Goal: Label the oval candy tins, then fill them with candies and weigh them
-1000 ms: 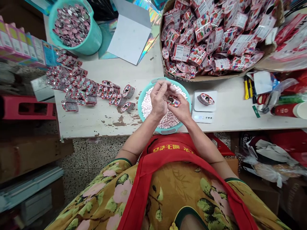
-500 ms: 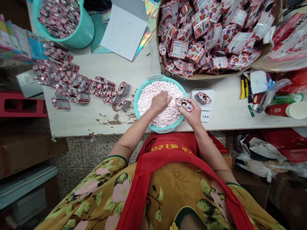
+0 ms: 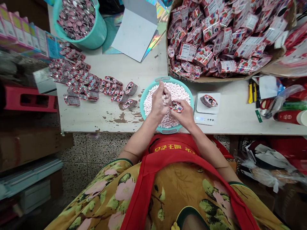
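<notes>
My left hand (image 3: 160,101) is cupped on edge over a turquoise basin (image 3: 163,79), with several small white-pink pellets (image 3: 166,95) held in its curled fingers. Close beside it, my right hand (image 3: 185,115) grips a small oval container (image 3: 176,106) with a red berry print and a hole in its top. The container's lower part is hidden by my fingers. More of the same pellets (image 3: 178,92) fill the basin under both hands. Just to the right, another oval container (image 3: 208,101) stands on a white digital scale (image 3: 203,119).
Several printed containers stand in rows (image 3: 83,83) on the left of the table (image 3: 107,123). At the back left is a turquoise bucket (image 3: 102,33) of small metallic-rimmed pink pieces. A cardboard box (image 3: 216,79) heaped with printed containers sits back right. Cutters (image 3: 251,92) and a red cup (image 3: 286,116) lie farther right.
Half a second ago my left hand was down in the pellets; now it is raised with pellets in it. My right hand has brought the container left, against the left hand.
</notes>
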Motion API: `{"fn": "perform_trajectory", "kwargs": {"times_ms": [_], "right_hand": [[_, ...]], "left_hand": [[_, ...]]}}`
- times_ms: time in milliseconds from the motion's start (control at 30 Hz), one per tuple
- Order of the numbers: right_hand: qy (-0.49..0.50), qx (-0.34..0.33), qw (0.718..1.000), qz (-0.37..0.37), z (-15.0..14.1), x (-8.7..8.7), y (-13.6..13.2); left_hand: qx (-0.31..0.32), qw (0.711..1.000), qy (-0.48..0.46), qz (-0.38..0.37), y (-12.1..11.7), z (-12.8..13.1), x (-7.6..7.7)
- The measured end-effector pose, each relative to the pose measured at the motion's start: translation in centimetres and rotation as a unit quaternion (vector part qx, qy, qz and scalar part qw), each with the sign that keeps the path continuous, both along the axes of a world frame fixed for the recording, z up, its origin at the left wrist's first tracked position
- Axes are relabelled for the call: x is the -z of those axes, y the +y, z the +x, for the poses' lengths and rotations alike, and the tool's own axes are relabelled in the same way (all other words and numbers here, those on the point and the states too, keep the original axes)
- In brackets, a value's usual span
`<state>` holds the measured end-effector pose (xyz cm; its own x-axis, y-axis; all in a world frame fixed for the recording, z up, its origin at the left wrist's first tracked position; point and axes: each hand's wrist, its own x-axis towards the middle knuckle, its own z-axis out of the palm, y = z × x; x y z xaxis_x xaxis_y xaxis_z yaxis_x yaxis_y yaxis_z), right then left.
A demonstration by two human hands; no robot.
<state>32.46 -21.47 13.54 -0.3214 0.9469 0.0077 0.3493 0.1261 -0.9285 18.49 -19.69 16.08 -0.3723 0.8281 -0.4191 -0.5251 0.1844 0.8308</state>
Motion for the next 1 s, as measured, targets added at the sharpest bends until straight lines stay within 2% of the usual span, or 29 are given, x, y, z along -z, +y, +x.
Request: {"fn": "perform_trajectory", "kwargs": {"times_ms": [133,333,433,567,667,767,867,933,1000], "right_hand": [[0.000,-0.013,1.000,-0.002,-1.6,-0.3,-0.2],[0.025,0.001,1.000,-0.002,-1.3,0.1,0.3],[0.047,0.009,0.999,-0.015,-0.8,0.2,0.3],[0.079,0.033,0.995,-0.060,1.6,0.0,-0.1],[0.093,0.089,0.987,-0.092,5.5,-0.2,-0.7],[0.084,0.188,0.972,-0.109,10.6,-0.1,-1.3],[0.065,0.309,0.944,-0.096,15.8,0.7,-2.1],[0.051,0.375,0.922,-0.083,18.7,1.5,-2.7],[0.041,0.420,0.903,-0.077,20.9,2.5,-3.5]], "left_hand": [[-0.047,0.997,0.064,0.013,-0.3,2.0,-1.4],[-0.029,0.997,0.078,0.000,0.2,2.6,-1.9],[-0.020,0.998,0.060,-0.005,0.8,1.7,-1.8],[0.005,0.998,0.016,-0.063,1.3,-1.7,-0.8],[0.063,0.983,-0.025,-0.172,1.4,-3.6,0.6],[0.139,0.968,-0.040,-0.206,1.6,-2.6,1.2],[0.269,0.951,-0.008,-0.150,2.8,1.5,1.3],[0.364,0.923,0.037,-0.118,4.2,5.3,1.8],[0.434,0.888,0.134,-0.073,5.9,9.0,3.0]]}}
